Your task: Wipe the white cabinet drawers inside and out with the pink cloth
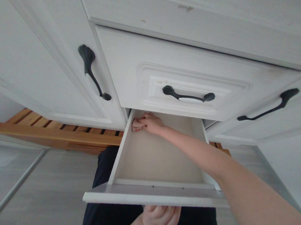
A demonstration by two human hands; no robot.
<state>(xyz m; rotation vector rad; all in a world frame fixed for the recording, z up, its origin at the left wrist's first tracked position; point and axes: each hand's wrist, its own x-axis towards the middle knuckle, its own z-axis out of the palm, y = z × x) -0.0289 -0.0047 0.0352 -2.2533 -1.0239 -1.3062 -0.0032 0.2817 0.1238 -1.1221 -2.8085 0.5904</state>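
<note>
A white drawer (pixel 122 148) is pulled out of a white cabinet, and its inside looks bare. My right hand (pixel 147 123) reaches deep into its back left corner, fingers curled against the left wall; whether it holds anything is hidden. My left hand (pixel 160 219) sits below the drawer's front panel (pixel 135 198), fingers closed, apparently around the hidden handle under it.
Above the open drawer is a shut drawer with a black handle (pixel 188 95). Cabinet doors with black handles (pixel 93 71) (pixel 268 105) flank it on both sides. A wooden slatted rack (pixel 54 133) lies at the cabinet's base. Grey floor spreads to the left and right.
</note>
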